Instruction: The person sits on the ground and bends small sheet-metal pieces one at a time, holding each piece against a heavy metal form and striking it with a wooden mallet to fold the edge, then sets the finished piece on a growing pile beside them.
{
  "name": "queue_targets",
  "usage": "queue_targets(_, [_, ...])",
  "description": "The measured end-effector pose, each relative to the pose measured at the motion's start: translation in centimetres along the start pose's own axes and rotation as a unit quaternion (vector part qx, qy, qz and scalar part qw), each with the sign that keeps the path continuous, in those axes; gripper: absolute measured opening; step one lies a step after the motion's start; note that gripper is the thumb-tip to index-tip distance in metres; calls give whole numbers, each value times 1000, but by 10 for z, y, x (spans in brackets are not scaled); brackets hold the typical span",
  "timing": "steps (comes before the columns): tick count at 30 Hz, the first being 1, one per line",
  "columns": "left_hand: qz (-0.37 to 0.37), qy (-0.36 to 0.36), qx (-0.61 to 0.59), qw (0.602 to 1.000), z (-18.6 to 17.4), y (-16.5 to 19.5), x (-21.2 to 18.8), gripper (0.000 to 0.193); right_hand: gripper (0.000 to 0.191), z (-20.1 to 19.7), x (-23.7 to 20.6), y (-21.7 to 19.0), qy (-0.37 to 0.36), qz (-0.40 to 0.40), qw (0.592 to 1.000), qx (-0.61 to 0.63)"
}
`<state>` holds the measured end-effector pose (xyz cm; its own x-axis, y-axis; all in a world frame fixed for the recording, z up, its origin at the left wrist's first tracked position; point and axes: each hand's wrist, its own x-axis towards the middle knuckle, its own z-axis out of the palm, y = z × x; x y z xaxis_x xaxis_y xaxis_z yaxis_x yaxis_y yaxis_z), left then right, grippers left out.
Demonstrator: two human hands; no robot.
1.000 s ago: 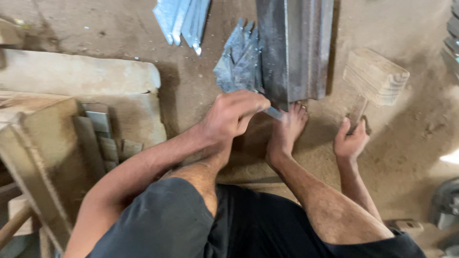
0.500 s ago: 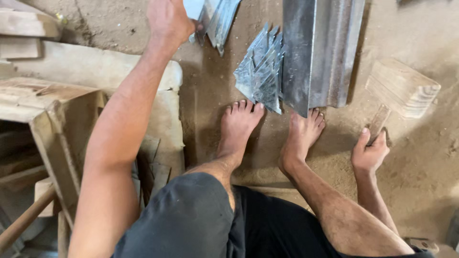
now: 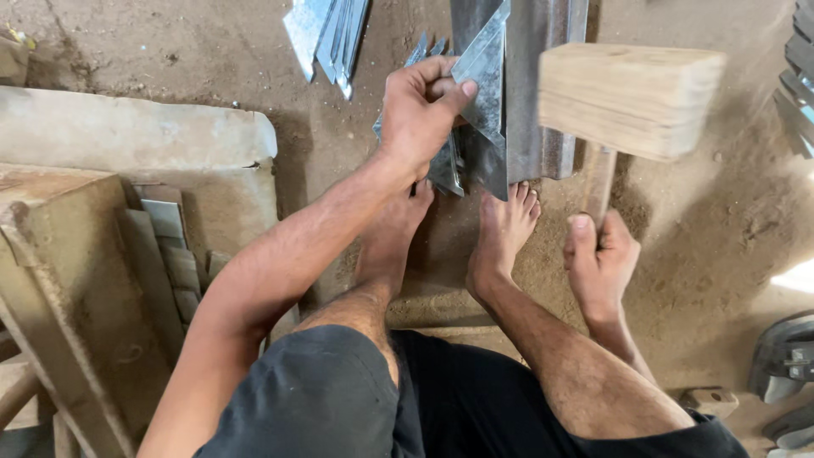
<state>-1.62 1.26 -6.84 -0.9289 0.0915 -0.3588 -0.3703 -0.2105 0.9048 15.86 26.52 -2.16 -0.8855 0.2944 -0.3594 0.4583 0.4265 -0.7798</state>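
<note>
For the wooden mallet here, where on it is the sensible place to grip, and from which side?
Grip the wooden mallet low on its handle, coming from below, on the person's side. The heavy block head sits at the far end and the handle points back toward the body, where the right hand grips it.

Bare dirt floor [image 3: 212,59] at upper left gives my hands passage; my 2 feet [image 3: 500,229], stacked metal sheets [image 3: 543,85] and the raised wooden mallet [image 3: 632,97] crowd upper centre.
</note>
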Motion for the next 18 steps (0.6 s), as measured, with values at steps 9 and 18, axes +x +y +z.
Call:
queue_targets(9, [-107,-8,-46,993,9,-16,13,21,36,-1,5,-1,-20,-19,996,-85])
queue_targets(18, [-65,46,17,997,18,-20,12,24,47,-15,5,-30,97,-264,945,165])
